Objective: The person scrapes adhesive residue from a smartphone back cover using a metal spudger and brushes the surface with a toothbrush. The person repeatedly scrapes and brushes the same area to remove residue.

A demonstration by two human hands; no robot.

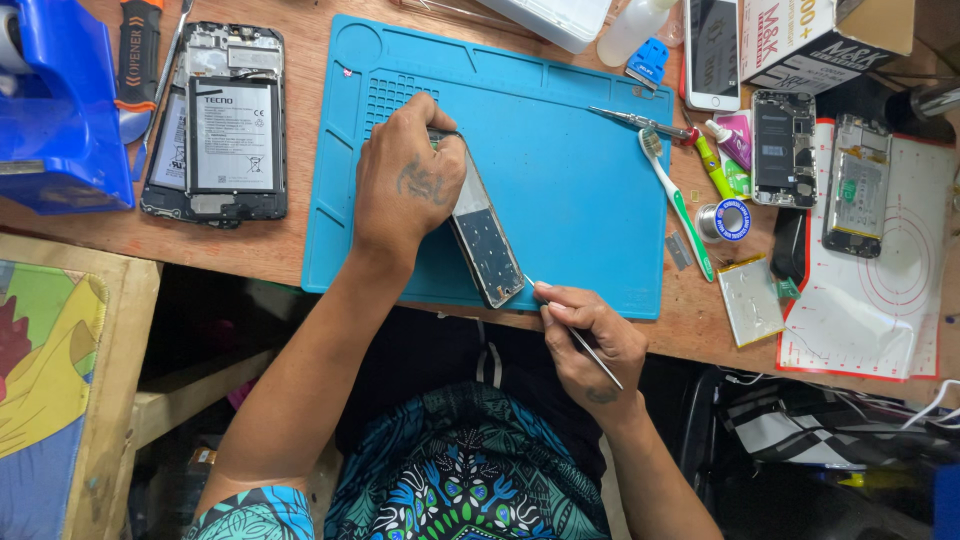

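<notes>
An opened phone frame [484, 240] stands tilted on its long edge on the blue silicone work mat [570, 190]. My left hand [408, 180] grips its upper end from above and steadies it. My right hand [588, 335] holds thin metal tweezers [578, 335] like a pen, with the tip touching the lower corner of the phone frame near the mat's front edge.
An opened phone with its battery exposed [222, 120] lies left of the mat, beside a blue bin [55, 110]. To the right lie a toothbrush [678, 205], a screwdriver [640, 122], a solder spool [728, 220], two stripped phones [784, 148] and a white mat [880, 300].
</notes>
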